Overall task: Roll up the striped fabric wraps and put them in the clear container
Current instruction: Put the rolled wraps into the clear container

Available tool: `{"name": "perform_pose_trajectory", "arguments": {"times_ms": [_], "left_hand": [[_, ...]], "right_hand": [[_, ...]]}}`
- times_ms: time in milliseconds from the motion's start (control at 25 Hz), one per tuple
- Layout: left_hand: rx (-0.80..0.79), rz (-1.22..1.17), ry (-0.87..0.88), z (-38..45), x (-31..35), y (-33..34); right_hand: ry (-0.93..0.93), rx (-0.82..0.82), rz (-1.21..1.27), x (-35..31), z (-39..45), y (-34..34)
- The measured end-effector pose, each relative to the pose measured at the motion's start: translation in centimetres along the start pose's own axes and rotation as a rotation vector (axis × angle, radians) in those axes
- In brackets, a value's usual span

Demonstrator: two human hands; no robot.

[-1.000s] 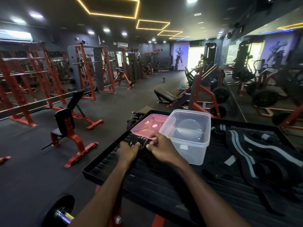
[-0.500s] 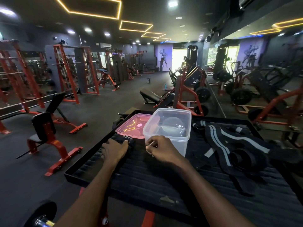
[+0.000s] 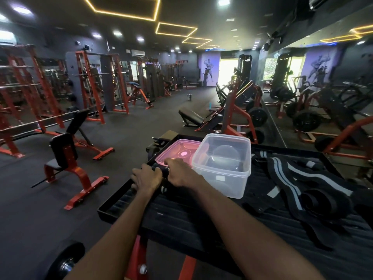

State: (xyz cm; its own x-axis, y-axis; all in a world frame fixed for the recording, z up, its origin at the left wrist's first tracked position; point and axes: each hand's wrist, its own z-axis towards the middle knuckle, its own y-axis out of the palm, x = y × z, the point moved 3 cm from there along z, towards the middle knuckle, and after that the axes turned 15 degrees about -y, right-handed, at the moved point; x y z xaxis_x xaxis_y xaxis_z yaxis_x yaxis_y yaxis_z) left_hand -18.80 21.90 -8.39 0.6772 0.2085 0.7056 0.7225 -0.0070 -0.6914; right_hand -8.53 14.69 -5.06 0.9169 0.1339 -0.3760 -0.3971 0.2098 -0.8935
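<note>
A clear container [image 3: 222, 164] stands open on a black ribbed tray [image 3: 181, 217], with what looks like rolled wraps dimly visible inside. Just left of the container, my left hand [image 3: 146, 177] and my right hand [image 3: 180, 171] both grip a dark fabric wrap [image 3: 164, 172] that is mostly hidden between them. To the right of the container lies a loose pile of black wraps with pale stripes [image 3: 292, 178], one end coiled into a roll [image 3: 321, 203].
A pink lid [image 3: 175, 151] lies behind my hands against the container. The tray's left rim [image 3: 113, 201] is close to my left hand. Red weight benches [image 3: 66, 164], racks and plate machines fill the gym floor beyond; a mirror lines the right wall.
My hands were apart half a second ago and have closed in together again on the wrap beside the container. The camera view has shifted slightly.
</note>
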Motion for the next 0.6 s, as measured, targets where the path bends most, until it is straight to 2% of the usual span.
{"name": "perform_pose_trajectory", "arguments": {"times_ms": [280, 440, 600], "left_hand": [[-0.047, -0.015, 0.046, 3.0, 1.4, -1.6], [-0.029, -0.057, 0.101, 3.7, 2.9, -2.2], [-0.062, -0.241, 0.132, 4.7, 4.9, -1.8]], "right_hand": [[0.031, -0.249, -0.114, 2.6, 5.3, 3.7], [0.042, -0.169, -0.127, 2.6, 6.2, 2.9], [0.032, -0.022, -0.141, 0.3, 6.6, -2.1]]}}
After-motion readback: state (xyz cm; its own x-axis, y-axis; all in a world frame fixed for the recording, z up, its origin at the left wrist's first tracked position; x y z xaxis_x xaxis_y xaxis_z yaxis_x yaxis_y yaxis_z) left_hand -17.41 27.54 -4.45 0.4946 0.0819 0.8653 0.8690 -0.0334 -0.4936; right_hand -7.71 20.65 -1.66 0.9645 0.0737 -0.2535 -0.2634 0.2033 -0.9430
